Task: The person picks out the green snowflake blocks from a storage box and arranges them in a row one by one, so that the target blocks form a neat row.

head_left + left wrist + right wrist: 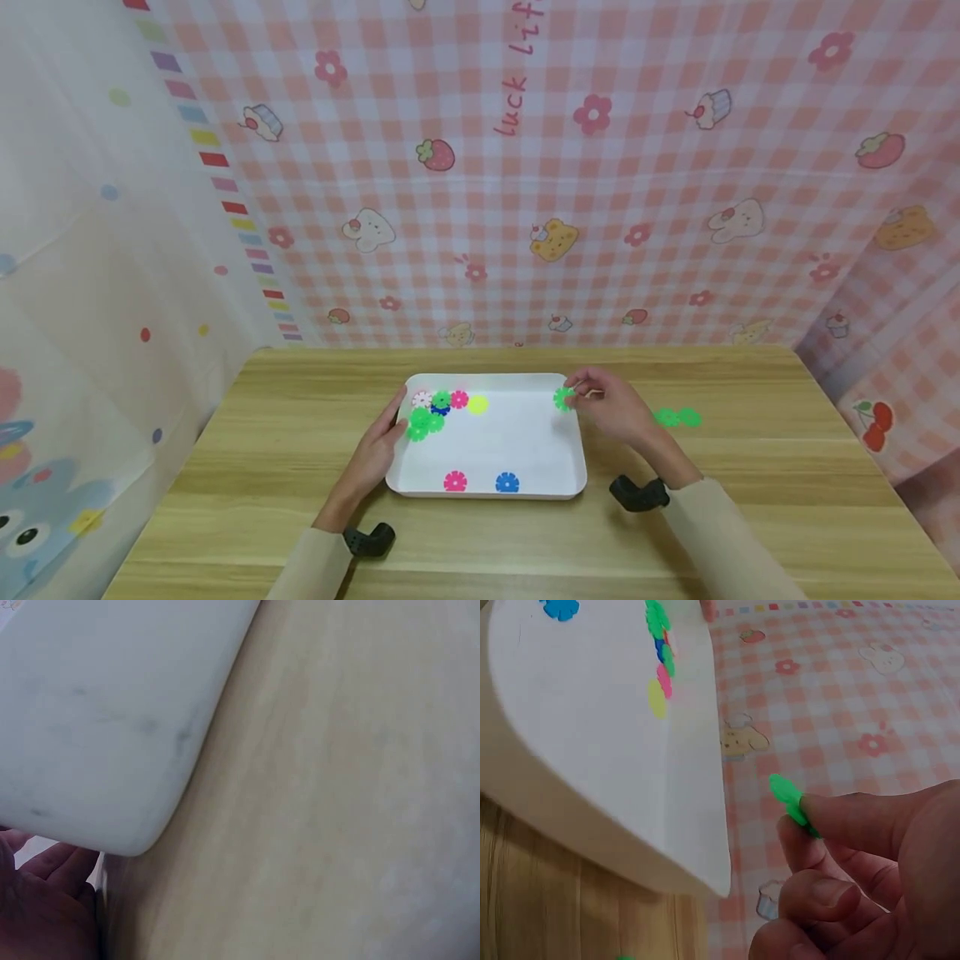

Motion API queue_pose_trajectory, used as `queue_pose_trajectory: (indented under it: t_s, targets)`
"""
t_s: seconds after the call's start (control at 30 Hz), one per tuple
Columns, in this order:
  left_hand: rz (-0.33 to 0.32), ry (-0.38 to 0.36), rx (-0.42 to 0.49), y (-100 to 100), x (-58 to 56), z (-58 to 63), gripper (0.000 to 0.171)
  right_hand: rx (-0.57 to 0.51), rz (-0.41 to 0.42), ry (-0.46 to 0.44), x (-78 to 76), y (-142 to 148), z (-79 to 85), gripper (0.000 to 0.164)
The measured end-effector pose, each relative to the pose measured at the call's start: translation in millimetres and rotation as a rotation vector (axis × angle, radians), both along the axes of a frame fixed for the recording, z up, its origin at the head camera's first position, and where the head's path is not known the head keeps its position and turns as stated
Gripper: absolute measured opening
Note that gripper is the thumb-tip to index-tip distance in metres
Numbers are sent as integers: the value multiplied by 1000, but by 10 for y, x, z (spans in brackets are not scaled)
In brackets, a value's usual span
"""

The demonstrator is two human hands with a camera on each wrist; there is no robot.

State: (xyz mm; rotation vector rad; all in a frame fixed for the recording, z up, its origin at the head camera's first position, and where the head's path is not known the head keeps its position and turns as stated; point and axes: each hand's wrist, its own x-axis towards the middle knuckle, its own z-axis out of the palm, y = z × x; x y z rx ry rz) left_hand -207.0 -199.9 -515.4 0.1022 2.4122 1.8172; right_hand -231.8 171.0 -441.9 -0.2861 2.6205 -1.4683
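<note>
A pink-checked cloth (480, 192) hung behind a wood-grained bench (487, 546), and on that bench sat a shallow white tray (495, 446). The left hand (375, 454) held the tray's left rim, its thumb over the edge and its fingers along the outside. The right hand (611, 406) was at the opposite end, thumb and forefinger clamped on a green snowflake disc (563, 398) by the far right corner; the right wrist view showed this disc raised and apart from the rim, though whether it was fully over the tray I could not tell. Inside, a mixed cluster of discs (421, 418) overlapped at the far left, too crowded to count, with a yellow disc (477, 405) at its right end. A pink disc (455, 482) and a blue disc (507, 482) were well apart from these, against the near wall. Two more green discs (666, 417) lay on the bench, right of the tray. The step in hand looked like placing the pinched disc; the next move seemed to call for clearing the rim, lowering, then parting thumb and finger, with the tray kept steady.
</note>
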Motion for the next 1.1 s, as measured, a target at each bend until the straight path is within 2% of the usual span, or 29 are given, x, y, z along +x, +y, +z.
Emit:
queue_pose_trajectory:
  t_s: [0.23, 0.43, 0.83, 1.1]
  targets:
    - [7, -3, 13, -4, 0, 17, 54, -77, -62, 12, 46, 342, 34, 23]
    - [3, -8, 13, -9, -12, 3, 54, -37, -120, 46, 138, 649, 14, 28]
    - [-2, -6, 23, -6, 1, 6, 54, 71, -257, 90, 283, 1289, -190, 36]
    - [1, -1, 17, 4, 0, 6, 54, 63, -330, 112, 292, 1601, -322, 37]
